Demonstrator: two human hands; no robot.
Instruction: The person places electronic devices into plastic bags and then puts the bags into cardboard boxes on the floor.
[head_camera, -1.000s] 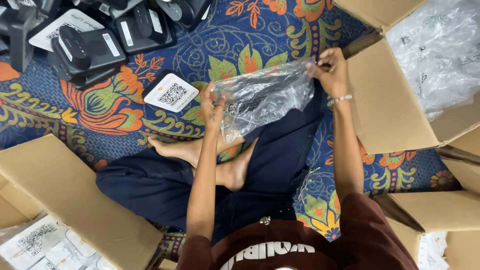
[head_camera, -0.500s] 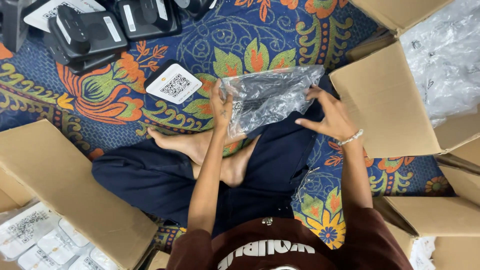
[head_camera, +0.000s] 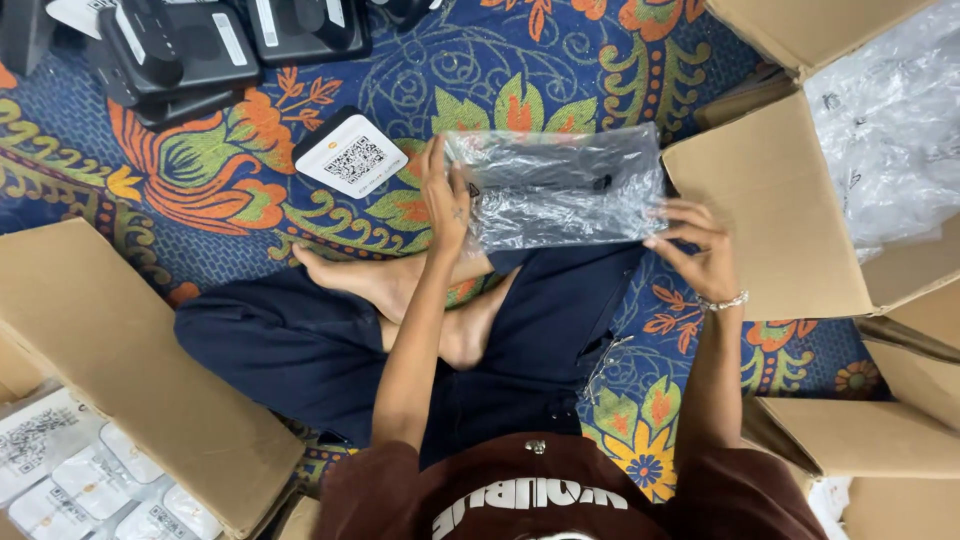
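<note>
A clear plastic bag (head_camera: 560, 185) with a dark flat item inside is held level above my crossed legs. My left hand (head_camera: 445, 195) grips the bag's left end, fingers wrapped around its edge. At the bag's lower right corner, my right hand (head_camera: 695, 250), with a bracelet on its wrist, pinches the plastic. I sit barefoot on a patterned blue, orange and green rug (head_camera: 250, 190).
A small white card with a square code (head_camera: 350, 155) lies on the rug left of the bag. Black devices (head_camera: 190, 45) are stacked at top left. An open cardboard box (head_camera: 790, 210) with plastic bags stands on the right; another box (head_camera: 130, 370) with white packets is lower left.
The right hand has come down from the bag's top right corner to its lower right corner. The bag has flattened out and now lies level between both hands.
</note>
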